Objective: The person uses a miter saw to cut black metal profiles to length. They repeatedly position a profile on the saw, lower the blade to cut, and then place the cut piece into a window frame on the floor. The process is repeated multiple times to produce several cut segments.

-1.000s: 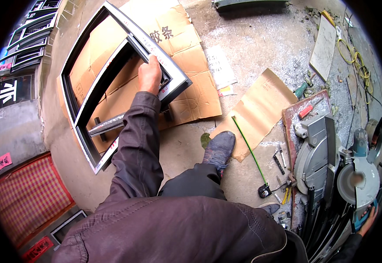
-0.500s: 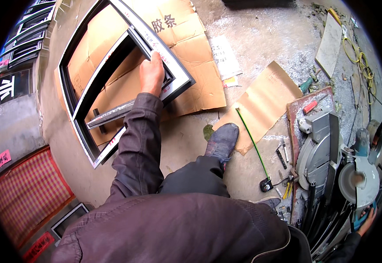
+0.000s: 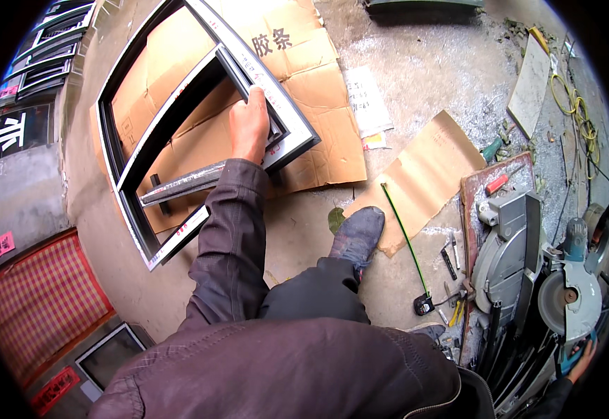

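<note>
A black and white metal window frame (image 3: pixel 219 105) lies tilted on a flattened cardboard box (image 3: pixel 318 119) at the upper left. My left hand (image 3: pixel 250 126) is closed round its right side, near the corner. Inside the frame, a short loose profile bar (image 3: pixel 182 185) lies slantwise below my wrist. At the far right edge, my right hand (image 3: pixel 584 361) reaches out to a cut-off saw (image 3: pixel 570 300) with a round grey disc. The fingers wrap its teal handle, partly in shadow.
By my shoe (image 3: pixel 357 234) lies a brown cardboard sheet (image 3: pixel 423 178), with an extended tape measure (image 3: pixel 423 304) beside it. Pliers (image 3: pixel 456 312), markers, a red-handled tool (image 3: pixel 496 184) and dark profiles (image 3: pixel 521 370) surround the saws. Yellow cord (image 3: pixel 577 112) coils far right.
The view has shifted slightly, so the floor things sit a little lower and further right. The saw disc's hub looks sharper now. Both hands keep their hold.
</note>
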`<state>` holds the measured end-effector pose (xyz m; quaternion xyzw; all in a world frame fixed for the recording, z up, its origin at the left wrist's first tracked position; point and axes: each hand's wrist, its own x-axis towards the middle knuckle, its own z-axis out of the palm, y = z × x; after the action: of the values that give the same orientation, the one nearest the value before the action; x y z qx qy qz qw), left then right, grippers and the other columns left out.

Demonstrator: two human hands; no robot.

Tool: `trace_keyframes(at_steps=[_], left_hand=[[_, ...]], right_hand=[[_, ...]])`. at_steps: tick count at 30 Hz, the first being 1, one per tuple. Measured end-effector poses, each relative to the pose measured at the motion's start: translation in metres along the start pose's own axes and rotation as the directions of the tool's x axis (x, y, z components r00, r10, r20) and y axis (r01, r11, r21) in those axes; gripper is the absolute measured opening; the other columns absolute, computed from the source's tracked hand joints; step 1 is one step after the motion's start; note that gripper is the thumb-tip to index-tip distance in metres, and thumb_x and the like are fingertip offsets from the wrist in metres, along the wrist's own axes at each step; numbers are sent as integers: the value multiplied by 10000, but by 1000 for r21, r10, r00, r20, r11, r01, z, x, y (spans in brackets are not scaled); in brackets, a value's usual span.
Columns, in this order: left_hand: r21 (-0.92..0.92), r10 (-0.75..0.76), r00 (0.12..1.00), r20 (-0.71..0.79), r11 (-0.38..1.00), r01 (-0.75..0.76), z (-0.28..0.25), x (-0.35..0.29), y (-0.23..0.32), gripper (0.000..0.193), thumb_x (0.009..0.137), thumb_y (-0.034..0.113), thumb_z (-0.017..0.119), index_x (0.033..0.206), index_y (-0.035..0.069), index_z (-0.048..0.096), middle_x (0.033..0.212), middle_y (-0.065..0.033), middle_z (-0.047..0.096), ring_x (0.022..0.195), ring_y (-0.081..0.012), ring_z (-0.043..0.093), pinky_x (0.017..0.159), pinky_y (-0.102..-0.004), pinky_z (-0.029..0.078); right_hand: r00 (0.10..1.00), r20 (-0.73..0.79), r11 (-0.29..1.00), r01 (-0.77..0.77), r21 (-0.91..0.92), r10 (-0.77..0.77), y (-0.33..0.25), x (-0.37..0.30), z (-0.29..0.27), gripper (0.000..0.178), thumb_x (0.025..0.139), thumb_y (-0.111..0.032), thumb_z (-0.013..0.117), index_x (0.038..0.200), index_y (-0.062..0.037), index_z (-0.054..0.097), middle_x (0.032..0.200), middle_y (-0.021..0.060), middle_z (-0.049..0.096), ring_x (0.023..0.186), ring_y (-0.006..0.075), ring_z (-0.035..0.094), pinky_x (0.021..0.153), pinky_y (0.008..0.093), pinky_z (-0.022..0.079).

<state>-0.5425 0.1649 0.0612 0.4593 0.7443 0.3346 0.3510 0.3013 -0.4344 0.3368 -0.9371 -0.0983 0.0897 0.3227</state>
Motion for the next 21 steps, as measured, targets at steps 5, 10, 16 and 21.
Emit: trace_keyframes(at_steps=[5,10,16,21], left_hand=[[-30,96,995,0,995,-96,7,8,-8,631,986,447,551,807,-145,679,684,-167,669,668,-215,646,652,-409,504],[-46,32,998,60,999,-29,7,6,-3,602,1001,466,589,916,-116,718,815,-108,710,710,-158,633,646,-341,490],[-39,29,1000,-6,999,-30,5,16,-10,608,914,437,613,830,-163,668,754,-181,695,718,-216,661,683,-393,525],[-74,26,999,42,997,-23,2,19,-12,596,892,425,620,836,-168,658,781,-186,696,744,-228,657,701,-390,525]], right_hand=[[1000,0,1000,18,-11,-18,6,3,-3,499,1027,-355,652,1461,-132,546,1062,1,633,708,68,557,608,215,457],[1000,15,999,-17,44,16,-5,-4,-6,518,1026,-330,657,1486,-143,510,988,26,626,706,106,576,624,244,476],[1000,1,998,23,52,-23,-14,-5,0,530,1022,-308,669,1487,-122,496,905,55,612,677,113,560,605,252,468],[999,-22,1000,-23,-6,23,-16,-8,-3,544,1022,-323,661,1492,-109,488,1010,70,629,683,123,579,617,253,487]])
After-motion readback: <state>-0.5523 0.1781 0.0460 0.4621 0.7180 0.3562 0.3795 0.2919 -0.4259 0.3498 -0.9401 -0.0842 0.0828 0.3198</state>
